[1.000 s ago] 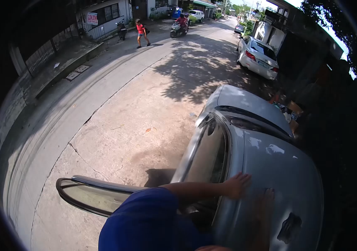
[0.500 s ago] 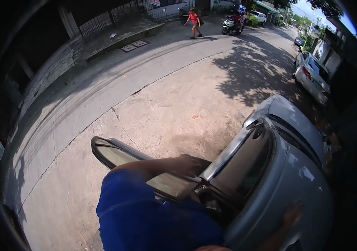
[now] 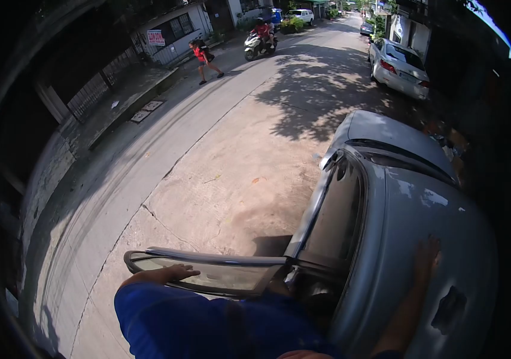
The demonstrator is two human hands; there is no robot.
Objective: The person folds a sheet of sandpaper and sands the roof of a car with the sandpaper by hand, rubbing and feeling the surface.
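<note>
My left hand [image 3: 182,272] is stretched out over the open car door [image 3: 225,260], fingers extended near the top of its window frame. Whether it touches the glass or frame I cannot tell. On the grey car's roof [image 3: 396,257], my right hand [image 3: 428,256] lies flat with its fingers spread. My blue sleeve and body stand between the door and the car, hiding the lower part of the door. A dark gap of the door opening shows beside me.
A person in a red top [image 3: 200,55] walks along the left side of the road. Nearby is a motorcycle [image 3: 256,46] with riders. Ahead on the right stands a parked white car [image 3: 400,67]. Tree shade [image 3: 309,90] falls across the concrete road [image 3: 231,173].
My left hand has moved left, from near the door's hinge end to over its window. My right hand stays on the roof. The view has turned; the walker and motorcycle appear further left.
</note>
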